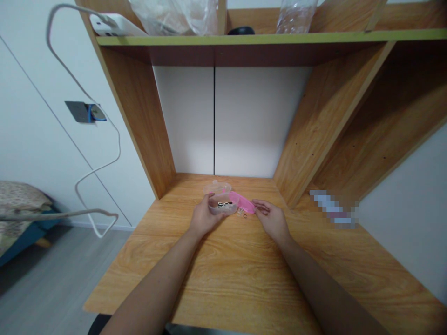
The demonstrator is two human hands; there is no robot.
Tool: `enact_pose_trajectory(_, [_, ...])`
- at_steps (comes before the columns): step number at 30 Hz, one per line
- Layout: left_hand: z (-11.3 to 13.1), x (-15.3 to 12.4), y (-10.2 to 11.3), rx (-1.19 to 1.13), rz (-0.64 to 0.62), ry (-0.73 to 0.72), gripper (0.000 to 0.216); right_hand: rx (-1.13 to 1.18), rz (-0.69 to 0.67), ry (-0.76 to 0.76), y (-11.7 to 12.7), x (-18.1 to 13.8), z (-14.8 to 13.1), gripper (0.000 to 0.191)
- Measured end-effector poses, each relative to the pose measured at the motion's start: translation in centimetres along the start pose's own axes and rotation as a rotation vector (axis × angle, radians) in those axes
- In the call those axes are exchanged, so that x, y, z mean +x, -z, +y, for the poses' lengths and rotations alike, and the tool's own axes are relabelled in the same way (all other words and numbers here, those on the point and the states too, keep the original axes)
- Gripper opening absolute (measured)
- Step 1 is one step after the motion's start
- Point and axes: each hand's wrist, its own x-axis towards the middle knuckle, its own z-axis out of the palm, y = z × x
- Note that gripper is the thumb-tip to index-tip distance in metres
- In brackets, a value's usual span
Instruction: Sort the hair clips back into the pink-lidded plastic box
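Observation:
A small clear plastic box (223,211) sits on the desk with its clear lid (217,187) tipped open behind it. My left hand (205,217) grips the box at its left side, thumb along the front. Inside lie small black and white looped items (224,204), too small to name surely. My right hand (271,218) pinches the right end of a pink oval plastic piece (244,203), tilted, with its left end over the box's right edge. Just below the pink piece, a few small bands or rings (242,213) rest on the wood.
The wooden desk (223,270) has side panels and a shelf (244,39) overhead with a power strip (117,25), plastic bags and a clear bottle (296,16). A blurred-out item (333,208) lies at right. A white cable (118,139) hangs at left.

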Motion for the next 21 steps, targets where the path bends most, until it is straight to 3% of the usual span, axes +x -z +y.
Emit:
enact_pose_trajectory(10, [0.0,0.1,0.1,0.017,-0.007,-0.005,0.083,-0.019,0.145,-0.030,1.1,0.7,0.7,0.030])
enact_pose_trajectory(16, [-0.4,0.2,0.0,0.011,-0.009,-0.010,0.082,0.291,0.300,-0.240,2.0,1.5,2.2,0.041])
enact_pose_trajectory(21, [-0.4,0.2,0.0,0.000,-0.010,-0.010,0.083,0.468,0.450,-0.285,2.8,1.9,3.0,0.040])
